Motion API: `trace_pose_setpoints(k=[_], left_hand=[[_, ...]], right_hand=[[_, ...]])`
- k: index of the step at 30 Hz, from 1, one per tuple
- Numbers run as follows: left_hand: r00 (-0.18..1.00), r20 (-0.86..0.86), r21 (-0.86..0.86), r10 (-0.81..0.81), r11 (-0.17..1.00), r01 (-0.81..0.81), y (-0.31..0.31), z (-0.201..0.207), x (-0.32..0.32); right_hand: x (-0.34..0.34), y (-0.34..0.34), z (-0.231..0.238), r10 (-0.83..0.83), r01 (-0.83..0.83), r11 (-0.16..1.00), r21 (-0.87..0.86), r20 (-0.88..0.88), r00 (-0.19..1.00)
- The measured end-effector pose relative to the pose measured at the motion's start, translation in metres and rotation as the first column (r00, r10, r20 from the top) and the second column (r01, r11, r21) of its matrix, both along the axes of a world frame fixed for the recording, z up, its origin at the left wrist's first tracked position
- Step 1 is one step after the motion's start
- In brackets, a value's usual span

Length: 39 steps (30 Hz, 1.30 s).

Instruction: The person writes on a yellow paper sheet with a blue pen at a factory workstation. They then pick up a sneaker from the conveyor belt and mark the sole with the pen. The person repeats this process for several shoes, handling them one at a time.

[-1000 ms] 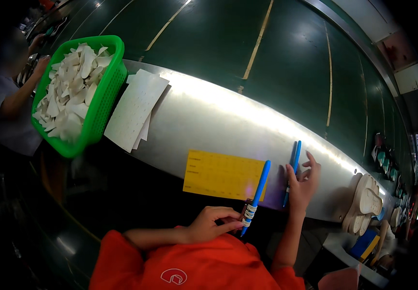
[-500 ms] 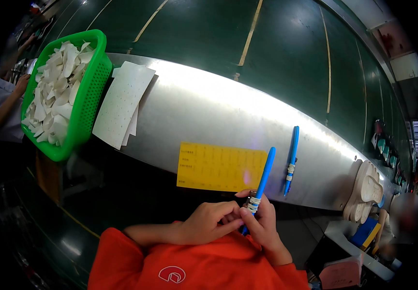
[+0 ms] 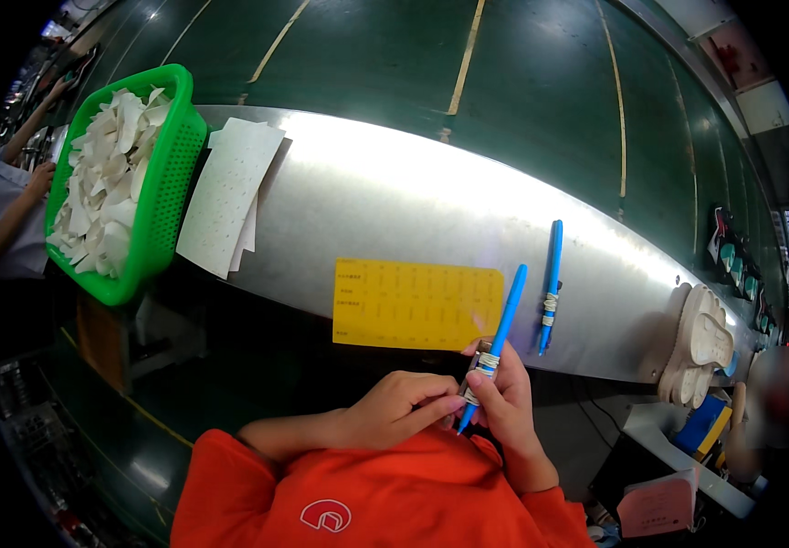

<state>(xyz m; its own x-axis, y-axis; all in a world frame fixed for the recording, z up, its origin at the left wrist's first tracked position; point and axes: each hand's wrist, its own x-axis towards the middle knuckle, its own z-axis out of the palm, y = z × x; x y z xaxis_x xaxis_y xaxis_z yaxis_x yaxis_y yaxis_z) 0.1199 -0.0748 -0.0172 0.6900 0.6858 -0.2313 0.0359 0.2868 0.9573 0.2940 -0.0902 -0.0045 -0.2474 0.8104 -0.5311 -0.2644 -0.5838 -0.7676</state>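
Observation:
My right hand [image 3: 507, 393] is closed around a blue pen [image 3: 510, 315], held tilted with its narrow tip pointing down toward me. Pale bands are wound around the pen's middle, and a small metallic piece shows beside them. Close against the pen's lower part is my left hand [image 3: 404, 408], its fingers curled and pressed together; whatever lies between them is hidden. A second blue pen [image 3: 554, 260], also wrapped with pale bands, lies on the metal bench to the right. Just beyond my hands, a yellow printed card [image 3: 413, 301] rests at the bench's near edge.
The metal bench [image 3: 321, 210] borders a green surface [image 3: 541, 110]. A green basket [image 3: 168, 173] of white scraps stands left, beside white sheets [image 3: 228, 196]. Pale shoe soles [image 3: 700, 347] are stacked at the right. Another person's arm [image 3: 15, 219] shows at far left.
The held pen and my right hand have shifted slightly up and right relative to my left hand. The pen's tip now shows more clearly below my fingers. The whole view has shifted a little.

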Motion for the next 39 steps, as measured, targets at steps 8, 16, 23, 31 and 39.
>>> trace_pose_setpoints(k=[8, 16, 23, 31, 39], left_hand=[[0.998, 0.039, -0.100, -0.046, 0.994, 0.050, -0.002, -0.004, 0.004], [0.976, 0.200, -0.268, -0.085, 0.954, 0.138, -0.012, -0.004, 0.002], [0.898, 0.440, -0.464, 0.018, 0.861, 0.210, -0.019, -0.006, -0.003], [0.973, 0.225, -0.009, -0.056, 0.998, 0.059, 0.003, -0.015, -0.025], [0.995, 0.090, 0.390, 0.038, 0.918, -0.070, 0.010, -0.026, -0.046]], right_hand=[[0.003, -0.007, -0.014, -0.024, 0.018, 0.998, -0.055, -0.119, 0.993], [-0.002, -0.009, 0.015, 0.041, -0.042, 0.999, -0.018, -0.033, 0.999], [0.002, -0.001, 0.035, 0.118, -0.141, 0.976, -0.168, -0.136, 0.984], [-0.014, -0.015, 0.010, 0.009, -0.014, 0.983, 0.181, 0.025, 1.000], [-0.026, -0.013, -0.009, 0.141, -0.130, 0.972, 0.193, -0.041, 0.989]])
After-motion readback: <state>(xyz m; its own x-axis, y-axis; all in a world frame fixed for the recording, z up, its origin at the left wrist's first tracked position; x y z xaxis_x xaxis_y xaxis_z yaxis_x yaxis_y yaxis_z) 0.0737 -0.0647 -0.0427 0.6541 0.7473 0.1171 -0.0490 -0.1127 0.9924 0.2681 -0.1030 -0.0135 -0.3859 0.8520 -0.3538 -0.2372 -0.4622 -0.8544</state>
